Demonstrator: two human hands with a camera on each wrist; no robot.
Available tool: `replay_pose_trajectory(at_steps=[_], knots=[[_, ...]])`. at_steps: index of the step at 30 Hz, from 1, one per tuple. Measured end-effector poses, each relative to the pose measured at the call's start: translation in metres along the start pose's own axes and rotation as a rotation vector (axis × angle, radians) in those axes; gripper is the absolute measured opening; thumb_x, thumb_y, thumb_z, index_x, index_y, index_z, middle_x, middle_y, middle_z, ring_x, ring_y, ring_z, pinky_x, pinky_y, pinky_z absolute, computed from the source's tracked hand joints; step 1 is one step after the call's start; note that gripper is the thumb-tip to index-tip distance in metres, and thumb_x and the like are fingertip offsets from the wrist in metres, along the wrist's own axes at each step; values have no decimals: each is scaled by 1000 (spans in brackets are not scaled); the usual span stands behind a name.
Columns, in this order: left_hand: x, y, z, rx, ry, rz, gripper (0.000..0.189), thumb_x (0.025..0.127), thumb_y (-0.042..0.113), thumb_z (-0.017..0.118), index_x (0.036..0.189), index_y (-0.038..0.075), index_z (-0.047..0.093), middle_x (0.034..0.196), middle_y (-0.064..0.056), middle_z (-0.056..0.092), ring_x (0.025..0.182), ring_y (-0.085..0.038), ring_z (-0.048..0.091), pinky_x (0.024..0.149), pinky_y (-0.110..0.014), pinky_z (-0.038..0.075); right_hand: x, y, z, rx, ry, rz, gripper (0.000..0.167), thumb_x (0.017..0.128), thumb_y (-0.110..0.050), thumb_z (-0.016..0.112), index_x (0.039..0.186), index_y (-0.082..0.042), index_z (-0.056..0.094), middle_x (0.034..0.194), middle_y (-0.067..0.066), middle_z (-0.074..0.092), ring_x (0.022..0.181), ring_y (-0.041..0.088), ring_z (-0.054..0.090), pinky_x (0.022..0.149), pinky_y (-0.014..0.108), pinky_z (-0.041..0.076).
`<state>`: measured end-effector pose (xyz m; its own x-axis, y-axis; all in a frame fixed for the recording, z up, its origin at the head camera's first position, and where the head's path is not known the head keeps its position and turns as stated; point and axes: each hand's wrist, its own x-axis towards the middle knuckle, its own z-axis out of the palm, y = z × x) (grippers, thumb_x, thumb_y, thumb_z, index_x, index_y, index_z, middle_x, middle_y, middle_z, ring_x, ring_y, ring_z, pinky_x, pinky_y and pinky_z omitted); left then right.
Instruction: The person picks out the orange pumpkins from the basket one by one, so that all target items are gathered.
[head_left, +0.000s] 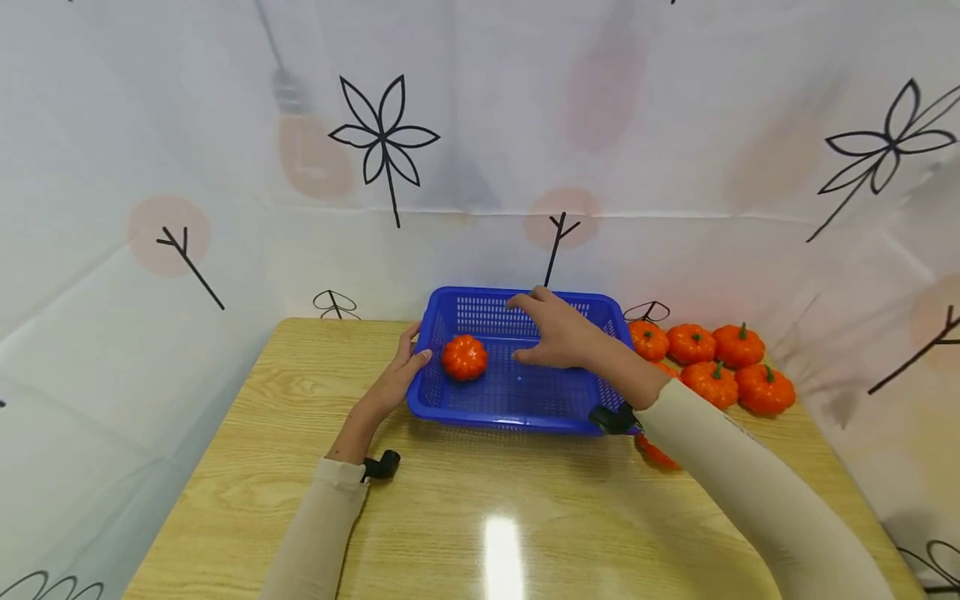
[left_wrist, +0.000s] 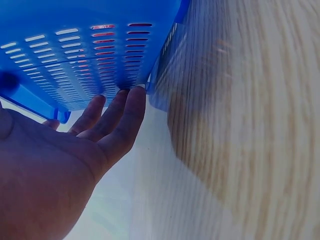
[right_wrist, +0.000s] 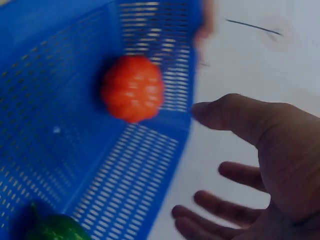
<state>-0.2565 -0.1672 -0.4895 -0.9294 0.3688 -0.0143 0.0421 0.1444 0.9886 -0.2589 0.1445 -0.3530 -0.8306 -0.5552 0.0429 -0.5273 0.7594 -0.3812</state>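
A blue perforated plastic basket [head_left: 510, 422] stands on the wooden table. Inside at its left end lies an orange toy pumpkin [head_left: 465, 358]. The right wrist view shows part of a dark green, stemmed thing [right_wrist: 57, 229] in the basket; my right hand mostly covers it in the head view. My left hand [head_left: 395, 379] holds the basket's left side, thumb at the rim and fingers against the outer wall [left_wrist: 112, 117]. Above the basket's right half hovers my right hand [head_left: 558, 333], fingers spread and thumb apart, holding nothing.
Several orange toy pumpkins [head_left: 708, 385] sit in rows right of the basket, some partly behind my right arm. Another orange pumpkin [head_left: 656, 452] peeks out beneath that forearm. A patterned white cloth [head_left: 480, 183] hangs behind and beside the table [head_left: 450, 517].
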Motion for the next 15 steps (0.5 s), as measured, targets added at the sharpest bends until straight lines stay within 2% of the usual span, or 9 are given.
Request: replay_pose_trajectory(at_steps=[4,9,15], knots=[[1,-1,-2,-3,1,3,63,116,29,39,170,30,6,166,-21,29,148,-47,42,117,-66,39,22,-4,16,-58,-40,-66,74,85,-24,89,148,-6,56,142,22,51,116,37,62,100,53,56],[1,0,-2,-7,-8,7,64,116,30,40,170,30,6,164,-22,31,146,-47,44,115,-65,41,44,-11,32,-132,-75,-106,78,83,-28,93,149,-6,57,145,18,53,126,36,61,109,51,53],[2,-1,-2,-21,-18,16,65,116,30,40,170,28,4,167,-21,29,145,-47,46,114,-64,42,63,-17,48,-224,-166,-223,80,83,-29,94,151,-8,56,149,17,52,134,36,58,115,51,47]])
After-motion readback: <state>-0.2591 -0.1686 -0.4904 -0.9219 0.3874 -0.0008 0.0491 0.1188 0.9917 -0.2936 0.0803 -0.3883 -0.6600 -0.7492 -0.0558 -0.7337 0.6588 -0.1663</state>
